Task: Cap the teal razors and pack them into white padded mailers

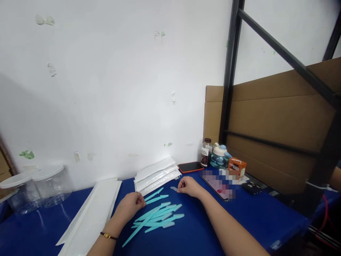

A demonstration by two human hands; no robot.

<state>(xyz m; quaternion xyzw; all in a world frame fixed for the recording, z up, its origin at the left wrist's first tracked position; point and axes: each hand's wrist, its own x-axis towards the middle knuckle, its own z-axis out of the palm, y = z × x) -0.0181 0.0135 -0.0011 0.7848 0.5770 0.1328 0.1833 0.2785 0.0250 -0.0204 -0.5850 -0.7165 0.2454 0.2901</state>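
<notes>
Several turquoise eyebrow razors (157, 215) lie in a loose, crossed pile on the blue table; a few have whitish covers over the blade end. At the pile's upper left, my left hand (131, 206) is closed, its fingertips pinching the handle end of a turquoise razor (156, 199). Another razor lies right beside that one, and I cannot tell whether it is held too. My right hand (188, 186), farther right, pinches a small translucent plastic piece (174, 189) that points left, looking like a blade cover.
White padded envelopes (157, 174) are stacked by the wall, with longer white sheets (93, 209) at left. Clear lidded jars (53, 186) stand far left. Behind my right hand are an orange-edged phone (190, 167), a bottle (206, 153), a jug (220, 156), an orange box (237, 169) and another phone (217, 185).
</notes>
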